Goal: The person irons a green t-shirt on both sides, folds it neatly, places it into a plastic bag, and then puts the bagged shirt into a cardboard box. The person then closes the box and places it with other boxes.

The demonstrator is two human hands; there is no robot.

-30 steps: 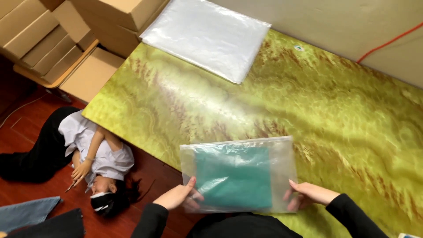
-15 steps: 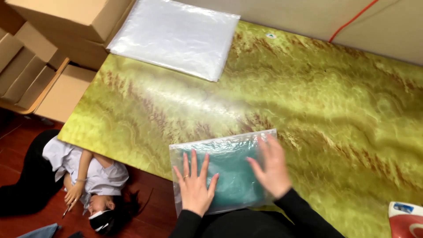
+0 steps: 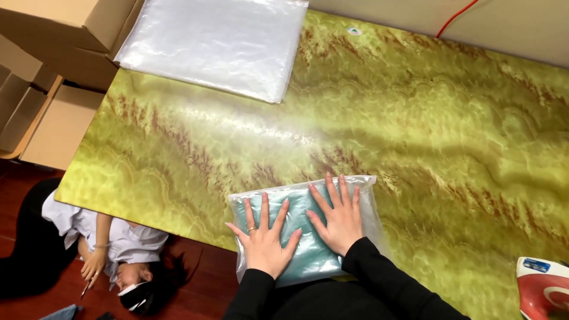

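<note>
Both hands lie flat on the clear bag (image 3: 308, 237), so the left hand (image 3: 265, 240) and right hand (image 3: 339, 214) hide much of the teal cloth inside; its lower edge is lost behind the dark sleeves. At 4 o'clock the red-and-white iron (image 3: 542, 287) is cut by the frame's edge. At 10 o'clock the cardboard boxes (image 3: 53, 35) run off the frame, as does the orange cable (image 3: 453, 18) at 1 o'clock

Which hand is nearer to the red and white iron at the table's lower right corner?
Right. The right hand lies flat on the bagged teal cloth, on the side toward the iron. The left hand presses the same bag farther from it.
</note>
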